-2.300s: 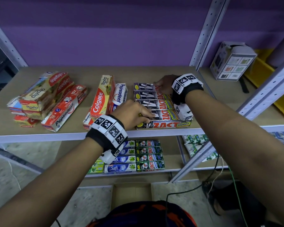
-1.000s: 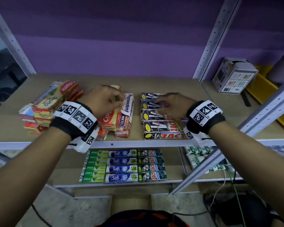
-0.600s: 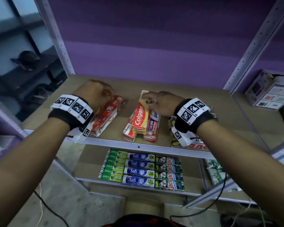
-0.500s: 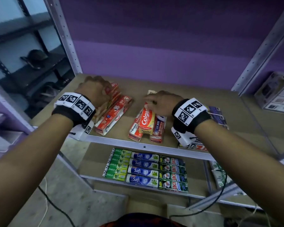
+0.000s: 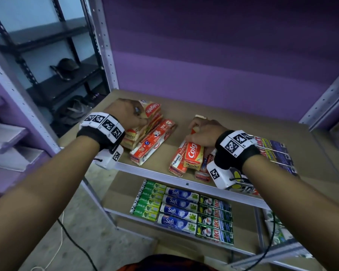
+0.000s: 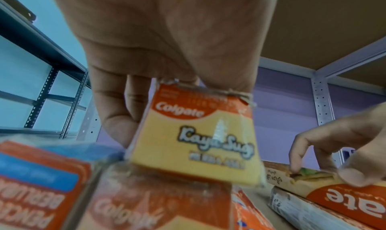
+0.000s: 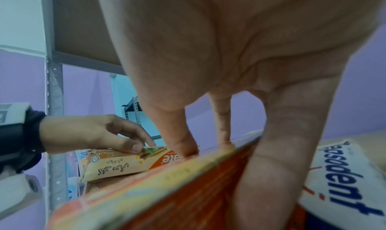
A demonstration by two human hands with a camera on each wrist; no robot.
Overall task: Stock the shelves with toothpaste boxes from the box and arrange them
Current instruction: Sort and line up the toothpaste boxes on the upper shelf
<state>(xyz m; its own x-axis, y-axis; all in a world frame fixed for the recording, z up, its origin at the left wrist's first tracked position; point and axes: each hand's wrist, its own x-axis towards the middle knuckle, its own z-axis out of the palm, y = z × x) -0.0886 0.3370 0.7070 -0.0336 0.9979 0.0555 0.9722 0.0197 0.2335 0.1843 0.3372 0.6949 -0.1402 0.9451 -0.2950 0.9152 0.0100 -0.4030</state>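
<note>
- The left hand (image 5: 125, 114) is on the pile of Colgate boxes (image 5: 143, 124) at the left end of the upper shelf (image 5: 219, 122), fingers curled in a grip on the top Colgate box (image 6: 194, 134); the left wrist view shows the fingers and thumb clamped on that yellow and orange carton at its torn upper end.
- A long Pepsodent box (image 5: 153, 141) lies slantwise just right of the pile, touching it, with one end near the shelf's front edge.
- The right hand (image 5: 204, 132) is right of the pile, well apart from it, on a second clump of cartons near the shelf's front edge.
- Its grip is partly closed: thumb and fingers straddle the upright Colgate box (image 5: 193, 155), thumb on one face and fingertips over the top edge, as the right wrist view shows.
- Pepsodent cartons (image 5: 177, 159) lie flat on both sides of that upright box, touching it.
- Further right of the pile, past the right wrist, a row of Zact boxes (image 5: 274, 151) lies flat; the wristband hides part of it, so the count is unclear.
- On the lower shelf (image 5: 121, 188), below and right of the pile, rows of Darlie (image 5: 149, 200), Safi (image 5: 180, 208) and green Zact boxes (image 5: 215, 218) lie side by side in neat rows.
</note>
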